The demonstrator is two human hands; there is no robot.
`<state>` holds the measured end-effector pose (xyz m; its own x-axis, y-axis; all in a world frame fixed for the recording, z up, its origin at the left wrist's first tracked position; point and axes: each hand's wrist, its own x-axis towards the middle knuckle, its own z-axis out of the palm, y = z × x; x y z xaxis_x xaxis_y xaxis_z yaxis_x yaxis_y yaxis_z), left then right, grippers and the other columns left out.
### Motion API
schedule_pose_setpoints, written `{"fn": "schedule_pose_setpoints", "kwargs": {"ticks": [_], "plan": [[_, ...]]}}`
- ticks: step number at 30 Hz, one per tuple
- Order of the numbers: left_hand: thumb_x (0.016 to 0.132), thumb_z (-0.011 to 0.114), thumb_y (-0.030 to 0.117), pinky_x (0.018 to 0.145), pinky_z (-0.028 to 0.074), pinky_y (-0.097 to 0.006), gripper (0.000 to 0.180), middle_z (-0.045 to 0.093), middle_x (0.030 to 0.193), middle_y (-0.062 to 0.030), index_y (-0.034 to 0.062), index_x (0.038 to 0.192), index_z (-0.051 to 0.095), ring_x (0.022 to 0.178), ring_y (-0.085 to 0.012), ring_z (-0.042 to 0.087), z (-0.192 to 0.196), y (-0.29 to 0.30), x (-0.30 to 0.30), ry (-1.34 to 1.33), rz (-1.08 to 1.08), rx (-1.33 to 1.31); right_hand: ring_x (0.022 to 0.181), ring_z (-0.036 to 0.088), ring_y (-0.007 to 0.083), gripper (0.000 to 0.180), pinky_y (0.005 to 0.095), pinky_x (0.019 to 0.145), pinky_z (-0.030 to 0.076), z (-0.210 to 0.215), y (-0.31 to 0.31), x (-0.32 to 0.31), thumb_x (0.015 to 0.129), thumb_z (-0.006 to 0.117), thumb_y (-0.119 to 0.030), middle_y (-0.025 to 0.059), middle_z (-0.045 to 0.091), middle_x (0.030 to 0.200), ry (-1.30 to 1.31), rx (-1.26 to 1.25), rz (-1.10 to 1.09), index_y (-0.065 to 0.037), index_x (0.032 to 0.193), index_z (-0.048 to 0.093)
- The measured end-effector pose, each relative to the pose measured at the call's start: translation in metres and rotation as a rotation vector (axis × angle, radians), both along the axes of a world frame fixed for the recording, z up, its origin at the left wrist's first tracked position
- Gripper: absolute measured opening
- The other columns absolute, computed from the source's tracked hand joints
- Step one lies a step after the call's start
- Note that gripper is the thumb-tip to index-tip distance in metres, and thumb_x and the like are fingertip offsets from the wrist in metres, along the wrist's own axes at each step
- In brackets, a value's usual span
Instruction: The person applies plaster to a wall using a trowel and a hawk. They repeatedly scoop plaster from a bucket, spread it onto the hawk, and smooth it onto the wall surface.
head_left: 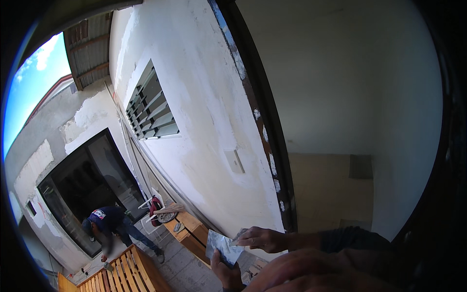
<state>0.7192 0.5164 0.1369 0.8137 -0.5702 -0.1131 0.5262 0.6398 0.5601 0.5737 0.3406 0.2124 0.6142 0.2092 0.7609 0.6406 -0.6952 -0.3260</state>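
My left hand (227, 274) grips a flat, shiny metal plate (220, 245) from below, its thumb lying over the face. Pale smears show on the plate. Just above the plate's right edge, my right hand (262, 240) is closed around a small flat-bladed putty knife (239, 237). The blade is at or very near the plate; whether they touch I cannot tell. Behind both hands stands a white, patchily coated wall (204, 107) with a switch plate (234, 161). A dark door frame (272, 126), dabbed with white, borders it on the right.
Beyond my hands stand a wooden bench (187, 231) and a slatted wooden piece (121, 275). A co-worker (114, 221) bends over the slats near a dark sliding door (92, 182). A louvred window (152, 104) opens in the wall. Long pipes (146, 165) lean along it.
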Motion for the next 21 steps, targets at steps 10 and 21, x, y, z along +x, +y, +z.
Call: {"fn": "schedule_pose_setpoints", "kwargs": {"ticks": [10,21], "plan": [[0.101,0.053,0.018,0.086,0.060,-0.043,0.027,0.071,0.106,-0.0138,-0.0018,0.118,0.062,0.095,-0.0283,0.072,-0.014,0.024,0.010,-0.098,0.154,-0.017,0.108,0.067,0.0247,0.027,0.0362,0.091,0.055,-0.180,0.010,-0.008,0.103,0.063,-0.015,0.0107,0.070,0.120,0.593,0.374,-0.312,-0.007,0.127,0.069],[0.103,0.052,0.028,0.091,0.057,-0.045,0.035,0.072,0.111,-0.0131,0.0017,0.122,0.063,0.100,-0.0290,0.071,-0.080,0.037,0.022,0.186,0.031,0.206,0.109,0.070,0.0302,0.042,0.0395,0.096,0.053,-0.377,-0.039,-0.005,0.087,0.070,-0.021,0.0198,0.073,0.118,1.008,0.577,-0.419,-0.001,0.123,0.070]]}}
